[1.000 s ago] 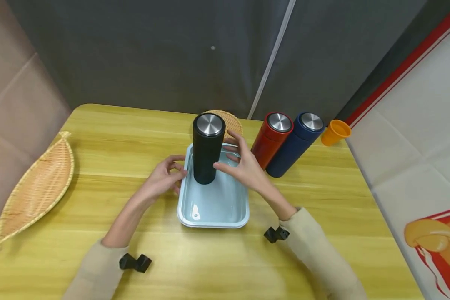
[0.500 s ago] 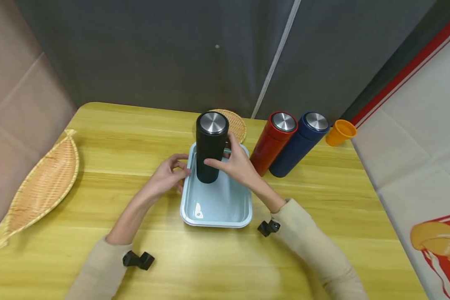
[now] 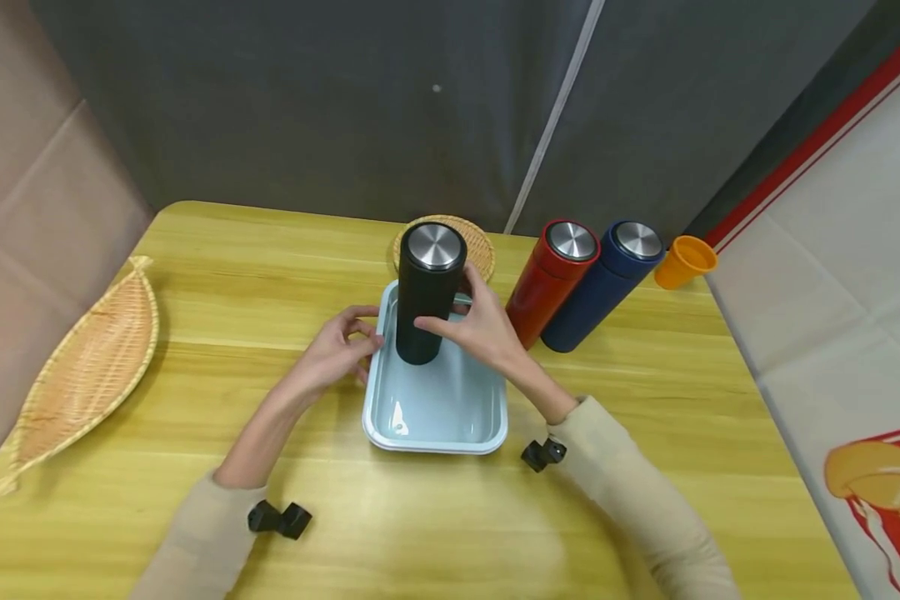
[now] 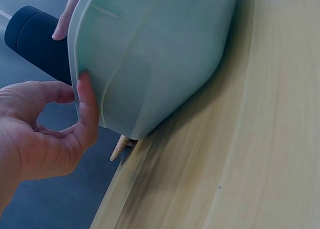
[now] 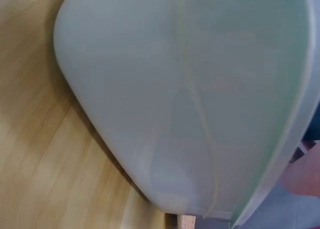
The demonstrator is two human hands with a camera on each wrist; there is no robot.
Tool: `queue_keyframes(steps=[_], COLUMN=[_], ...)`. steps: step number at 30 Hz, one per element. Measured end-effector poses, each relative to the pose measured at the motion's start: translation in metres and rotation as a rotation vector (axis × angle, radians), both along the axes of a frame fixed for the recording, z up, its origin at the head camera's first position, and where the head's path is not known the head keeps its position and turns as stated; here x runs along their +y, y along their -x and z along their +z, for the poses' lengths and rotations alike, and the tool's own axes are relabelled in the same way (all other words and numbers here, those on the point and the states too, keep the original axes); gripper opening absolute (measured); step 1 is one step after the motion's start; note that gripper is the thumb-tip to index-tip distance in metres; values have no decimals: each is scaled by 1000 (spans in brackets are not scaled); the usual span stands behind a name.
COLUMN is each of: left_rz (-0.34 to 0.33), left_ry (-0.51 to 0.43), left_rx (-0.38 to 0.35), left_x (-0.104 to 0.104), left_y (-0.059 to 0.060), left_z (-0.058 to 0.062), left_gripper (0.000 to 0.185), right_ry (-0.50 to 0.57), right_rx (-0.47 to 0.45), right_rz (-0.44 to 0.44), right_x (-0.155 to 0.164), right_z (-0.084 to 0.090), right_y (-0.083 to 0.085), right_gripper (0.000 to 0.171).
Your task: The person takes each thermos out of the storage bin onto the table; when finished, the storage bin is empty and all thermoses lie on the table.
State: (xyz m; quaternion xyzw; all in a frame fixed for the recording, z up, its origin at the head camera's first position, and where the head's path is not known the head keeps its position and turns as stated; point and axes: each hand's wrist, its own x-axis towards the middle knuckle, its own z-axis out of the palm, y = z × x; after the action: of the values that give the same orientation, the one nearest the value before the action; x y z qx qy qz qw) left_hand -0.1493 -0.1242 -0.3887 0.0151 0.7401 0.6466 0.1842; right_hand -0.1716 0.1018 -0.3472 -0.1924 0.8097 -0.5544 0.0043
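A black flask (image 3: 427, 292) with a steel lid stands upright in the far half of a light blue tray (image 3: 438, 417) on the wooden table. My right hand (image 3: 471, 327) grips the flask's lower body from the right, thumb across its front. My left hand (image 3: 339, 346) is at the tray's left rim with its fingers curled. In the left wrist view the left hand's thumb (image 4: 86, 106) presses on the tray's outer wall (image 4: 160, 54), and the flask (image 4: 35, 36) shows beyond the rim. The right wrist view is filled by the tray's wall (image 5: 190, 89).
A red flask (image 3: 551, 279) and a navy flask (image 3: 603, 283) stand to the right of the tray, with an orange cup (image 3: 682, 262) beyond them. A round woven mat (image 3: 482, 243) lies behind the tray. A leaf-shaped basket (image 3: 82, 367) lies at the table's left edge.
My right hand, open beside the flask a second ago, has closed round it. The left hand has stayed at the tray's rim.
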Motion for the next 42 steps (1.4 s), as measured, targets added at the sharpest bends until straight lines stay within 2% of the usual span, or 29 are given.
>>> queue_keyframes(steps=[8, 17, 26, 35, 42], left_rz=[-3, -4, -4, -6, 1], left_ry=[-40, -65, -80, -82, -73], left_rx=[10, 6, -3, -10, -13], left_x=[2, 3, 0, 0, 2], left_y=[-1, -2, 0, -1, -1], left_z=[1, 0, 2, 0, 0], left_gripper=[54, 52, 52, 55, 56], right_ry=[-14, -46, 45, 6, -9], right_rx=[48, 132, 216, 296, 265], right_rz=[18, -14, 21, -44, -123], right_x=[9, 20, 40, 68, 90], right_z=[5, 18, 42, 58, 70], right_y=[-9, -24, -41, -61, -72], right_gripper=[77, 74, 72, 71, 72])
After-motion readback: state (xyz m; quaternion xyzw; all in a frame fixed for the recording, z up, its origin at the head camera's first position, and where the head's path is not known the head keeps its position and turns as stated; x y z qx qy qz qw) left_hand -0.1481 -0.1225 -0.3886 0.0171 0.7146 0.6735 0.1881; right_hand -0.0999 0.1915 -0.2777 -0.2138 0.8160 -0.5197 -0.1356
